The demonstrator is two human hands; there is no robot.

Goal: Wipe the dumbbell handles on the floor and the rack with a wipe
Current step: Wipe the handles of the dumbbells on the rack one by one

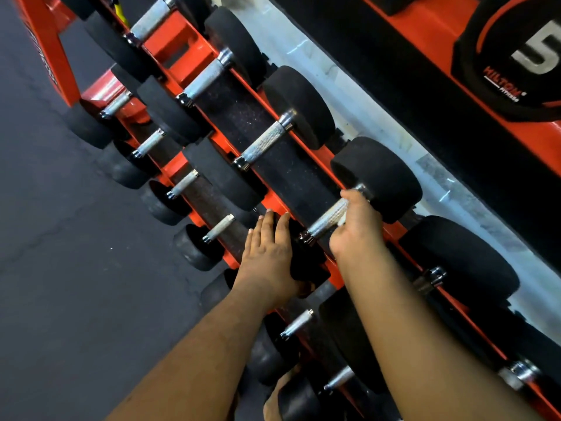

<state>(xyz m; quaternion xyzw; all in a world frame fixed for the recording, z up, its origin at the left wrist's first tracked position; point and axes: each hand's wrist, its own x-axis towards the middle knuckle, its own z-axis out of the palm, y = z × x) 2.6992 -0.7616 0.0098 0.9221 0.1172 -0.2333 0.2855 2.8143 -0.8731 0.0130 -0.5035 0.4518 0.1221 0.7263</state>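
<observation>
Now your orange rack (194, 53) runs diagonally from upper left to lower right, dumbbells lying crosswise on its tiers. The dumbbell (376, 177) you're working on sits on the upper tier, its handle (326, 218) slanting from lower left up to the right. Your left hand (268, 256) rests flat, fingers straight, on its near head. Your right hand (358, 226) curls round the handle, pinching a white wipe (342, 220) against it.
</observation>
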